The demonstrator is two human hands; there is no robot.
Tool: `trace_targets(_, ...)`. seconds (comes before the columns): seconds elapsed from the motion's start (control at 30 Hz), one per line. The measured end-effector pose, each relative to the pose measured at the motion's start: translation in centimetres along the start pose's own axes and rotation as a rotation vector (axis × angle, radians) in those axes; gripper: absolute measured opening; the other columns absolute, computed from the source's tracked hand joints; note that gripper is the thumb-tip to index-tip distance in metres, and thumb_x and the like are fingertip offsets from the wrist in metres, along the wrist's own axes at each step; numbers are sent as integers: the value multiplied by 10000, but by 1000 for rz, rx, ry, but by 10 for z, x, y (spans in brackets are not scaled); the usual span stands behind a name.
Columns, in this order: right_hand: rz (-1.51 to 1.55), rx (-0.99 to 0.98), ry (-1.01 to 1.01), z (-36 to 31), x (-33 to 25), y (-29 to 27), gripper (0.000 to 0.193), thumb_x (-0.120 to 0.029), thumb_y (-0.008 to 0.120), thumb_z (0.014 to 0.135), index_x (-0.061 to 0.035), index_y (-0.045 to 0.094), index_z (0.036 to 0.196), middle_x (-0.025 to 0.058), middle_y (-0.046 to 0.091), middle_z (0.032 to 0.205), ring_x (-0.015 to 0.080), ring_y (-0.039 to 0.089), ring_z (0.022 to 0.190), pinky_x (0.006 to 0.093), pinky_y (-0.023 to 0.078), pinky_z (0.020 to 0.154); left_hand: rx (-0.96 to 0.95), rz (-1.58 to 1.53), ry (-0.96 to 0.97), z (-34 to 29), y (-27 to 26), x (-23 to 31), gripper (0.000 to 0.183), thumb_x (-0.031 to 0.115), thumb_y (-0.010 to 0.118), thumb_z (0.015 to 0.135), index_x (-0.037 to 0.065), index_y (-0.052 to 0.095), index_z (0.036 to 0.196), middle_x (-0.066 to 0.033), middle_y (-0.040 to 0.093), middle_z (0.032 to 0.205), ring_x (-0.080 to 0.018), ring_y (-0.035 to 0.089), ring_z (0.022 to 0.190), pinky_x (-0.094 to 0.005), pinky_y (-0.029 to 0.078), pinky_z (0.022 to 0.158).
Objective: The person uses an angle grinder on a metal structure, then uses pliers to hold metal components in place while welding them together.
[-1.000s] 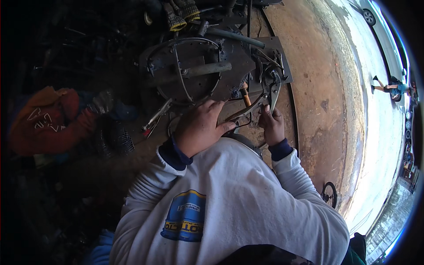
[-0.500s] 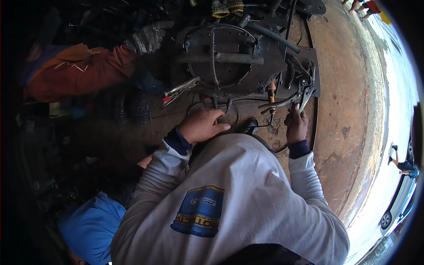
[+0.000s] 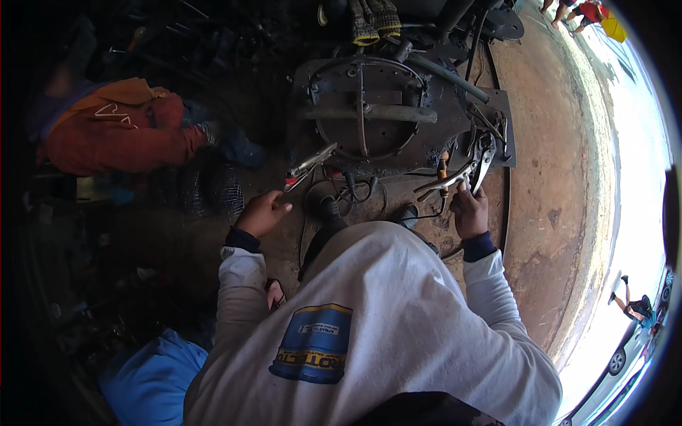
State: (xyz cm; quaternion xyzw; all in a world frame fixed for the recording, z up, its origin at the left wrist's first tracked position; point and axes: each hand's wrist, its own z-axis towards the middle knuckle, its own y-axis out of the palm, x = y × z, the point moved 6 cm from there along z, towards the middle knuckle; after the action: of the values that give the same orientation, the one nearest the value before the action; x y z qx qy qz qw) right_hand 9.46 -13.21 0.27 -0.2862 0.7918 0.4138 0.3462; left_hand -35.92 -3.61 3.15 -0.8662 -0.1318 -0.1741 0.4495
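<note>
My right hand (image 3: 470, 213) is closed around the handles of metal locking pliers (image 3: 483, 163) at the right end of a dark steel plate (image 3: 444, 138). My left hand (image 3: 261, 214) is off the plate, its thumb apart from its partly curled fingers, with nothing visible in it. Just beyond its fingertips lies a long metal clamp-like tool (image 3: 312, 162) with a red part, at the plate's near left edge. Beside the pliers, an orange-handled tool (image 3: 442, 172) hangs from the near edge with a black cable. A round metal ring with crossbars (image 3: 362, 106) lies on the plate.
A co-worker in a red sleeve (image 3: 121, 138) is at the left, and a person in blue (image 3: 156, 380) at the lower left. Work gloves (image 3: 373, 21) lie at the far edge. Cables (image 3: 383, 202) loop near my feet. A car (image 3: 604, 376) stands outside at right.
My left hand has moved left, from in front of my body toward the red-marked tool. The co-worker's gloved hand has drawn back from the plate. My right hand keeps hold of the locking pliers.
</note>
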Motion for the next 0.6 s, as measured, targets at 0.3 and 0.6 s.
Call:
trace_targets(0.3,358,-142,-114,-5,38,79,225,-37,677,844,-89,578,1039,8,614,830,85,455,553,232,370,500,-131,76,123,63,-21,-86,602,431,662,854,7,555,1269,-197,688,1002,-323,673,940,-398,515,830)
trace_targets(0.6,506,65,-203,-44,90,106,392,-200,625,882,-88,526,1244,1,525,654,158,497,568,304,441,562,-409,115,312,133,20,-156,597,411,654,866,-9,542,1276,-233,667,1068,-351,654,999,-416,504,869)
